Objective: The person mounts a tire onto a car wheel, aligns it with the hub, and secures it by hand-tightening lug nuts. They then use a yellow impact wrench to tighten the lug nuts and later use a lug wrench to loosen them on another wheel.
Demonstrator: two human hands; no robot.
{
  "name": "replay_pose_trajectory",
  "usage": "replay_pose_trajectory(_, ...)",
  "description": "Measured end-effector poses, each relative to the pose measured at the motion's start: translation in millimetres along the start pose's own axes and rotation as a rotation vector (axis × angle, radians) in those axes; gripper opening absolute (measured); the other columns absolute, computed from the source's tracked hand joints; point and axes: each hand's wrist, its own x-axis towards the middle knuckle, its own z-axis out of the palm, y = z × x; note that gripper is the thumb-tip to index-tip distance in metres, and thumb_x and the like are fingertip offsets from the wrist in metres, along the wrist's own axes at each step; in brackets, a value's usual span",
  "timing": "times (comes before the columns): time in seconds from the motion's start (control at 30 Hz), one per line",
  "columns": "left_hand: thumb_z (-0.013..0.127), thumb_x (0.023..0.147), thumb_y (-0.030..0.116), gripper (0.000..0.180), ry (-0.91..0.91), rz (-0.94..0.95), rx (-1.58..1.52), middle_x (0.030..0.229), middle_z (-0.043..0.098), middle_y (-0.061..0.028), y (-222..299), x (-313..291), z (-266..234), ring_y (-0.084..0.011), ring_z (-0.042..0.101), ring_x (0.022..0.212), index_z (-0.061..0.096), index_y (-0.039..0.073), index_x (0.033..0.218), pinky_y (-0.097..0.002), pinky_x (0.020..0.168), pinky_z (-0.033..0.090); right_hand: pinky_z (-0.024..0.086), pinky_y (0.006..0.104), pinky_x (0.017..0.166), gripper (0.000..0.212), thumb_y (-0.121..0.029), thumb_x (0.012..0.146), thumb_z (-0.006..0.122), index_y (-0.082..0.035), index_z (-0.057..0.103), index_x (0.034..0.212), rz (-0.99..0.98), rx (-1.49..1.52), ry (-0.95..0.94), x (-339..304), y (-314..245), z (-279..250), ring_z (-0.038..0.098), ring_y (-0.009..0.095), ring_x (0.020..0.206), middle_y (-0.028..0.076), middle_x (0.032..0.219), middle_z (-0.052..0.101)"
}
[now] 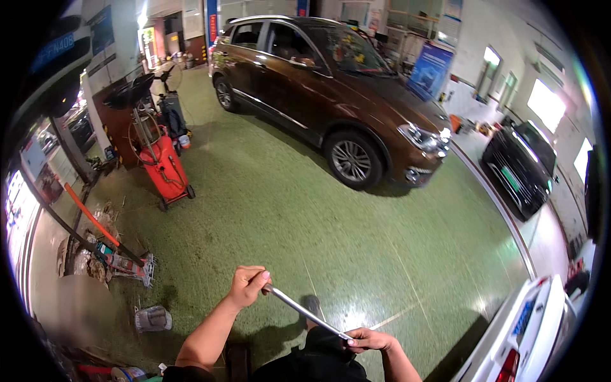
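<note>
A long, straight silver metal bar (309, 313), perhaps a wrench handle, slants across in front of my body, above the floor. My left hand (247, 288) is closed round its upper left end. Lower and to the right, my right hand (369, 340) grips the other end between thumb and fingers. Both ends are partly covered by my fingers, so the exact kind of tool does not show. Below the bar, part of my shoe and dark clothing can be seen.
Ahead on the green floor (267, 216) stands a brown car (286, 83). A red wheeled tank (167, 167) and a floor jack (127, 262) with an orange handle are at left. A white car (519, 331) is close at right, a black car (523, 162) farther off.
</note>
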Motion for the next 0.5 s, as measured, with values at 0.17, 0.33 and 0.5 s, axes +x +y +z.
replay_pose_trajectory(0.17, 0.055, 0.103, 0.028, 0.043, 0.238, -0.047, 0.088, 0.064, 0.059, -0.0046, -71, 149, -54, -0.0111, 0.056, 0.057, 0.061, -0.002, 0.072, -0.0292, 0.053, 0.044, 0.023, 0.0232, 0.046, 0.04, -0.041, 0.106, 0.049, -0.003, 0.057, 0.101, 0.139, 0.126, -0.171, 126, -108, -158, 0.031, 0.004, 0.052, -0.008, 0.063, 0.036)
replay_pose_trajectory(0.33, 0.055, 0.102, 0.025, 0.041, 0.506, -0.187, 0.072, 0.063, 0.057, -0.0035, -119, 243, -150, -0.0108, 0.055, 0.057, 0.06, -0.001, 0.071, -0.0282, 0.052, 0.043, 0.025, 0.0226, 0.046, 0.044, -0.044, 0.108, 0.044, -0.004, 0.052, 0.089, 0.193, -0.008, -0.353, 269, -249, -278, 0.03, 0.004, 0.051, -0.008, 0.063, 0.036)
replay_pose_trajectory(0.5, 0.056, 0.096, 0.027, 0.041, 0.58, -0.03, 0.173, 0.061, 0.054, -0.0038, -136, 342, -231, -0.0117, 0.052, 0.054, 0.059, -0.001, 0.067, -0.0291, 0.051, 0.039, 0.028, 0.0223, 0.047, 0.046, -0.046, 0.106, 0.047, -0.007, 0.051, 0.082, 0.233, -0.279, -0.53, 399, -386, -376, 0.034, 0.003, 0.053, -0.008, 0.063, 0.037)
